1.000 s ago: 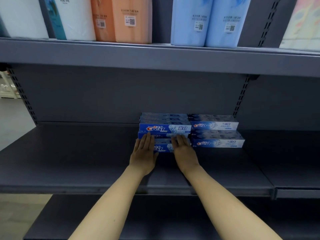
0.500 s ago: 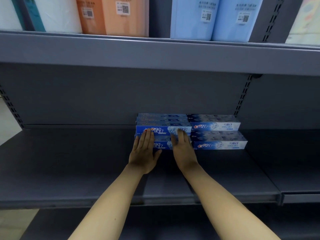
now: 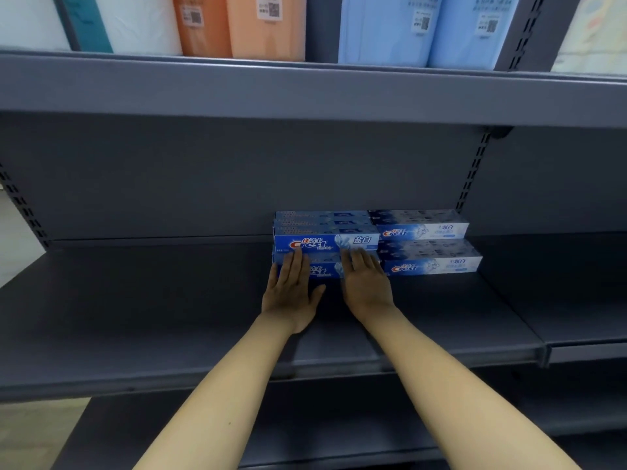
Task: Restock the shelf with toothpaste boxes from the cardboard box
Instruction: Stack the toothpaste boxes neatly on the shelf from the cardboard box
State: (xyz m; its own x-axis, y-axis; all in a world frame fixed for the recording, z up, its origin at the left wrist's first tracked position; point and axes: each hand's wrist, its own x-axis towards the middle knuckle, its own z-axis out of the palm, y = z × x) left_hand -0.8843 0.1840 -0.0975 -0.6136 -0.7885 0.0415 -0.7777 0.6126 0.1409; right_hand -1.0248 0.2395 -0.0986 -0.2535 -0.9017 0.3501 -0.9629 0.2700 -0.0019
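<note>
My forearms reach in over the front lip of the grey shelf [image 3: 135, 334], side by side. My left hand [image 3: 290, 293] lies flat with the fingers straight and together, the thumb splayed out toward the right; its fingertips press the front face of the lower dark-blue toothpaste box [image 3: 325, 268]. My right hand [image 3: 366, 286] is just beside it, fingers likewise straight, tips on the same face. Neither hand grips anything.

That box lies straight ahead of my fingertips, its long axis running left to right across my reach, so I judge any further push goes straight back toward the rear panel. Both hands are about equally near, the left by its left end, the right near its middle.

On top sits the upper dark-blue box [image 3: 325, 242], set a little further back. Touching these on the right stands the paler stack [image 3: 427, 245]. Above, the upper shelf [image 3: 305, 93] carries soft packs [image 3: 264, 25]. The cardboard box is not in view.
</note>
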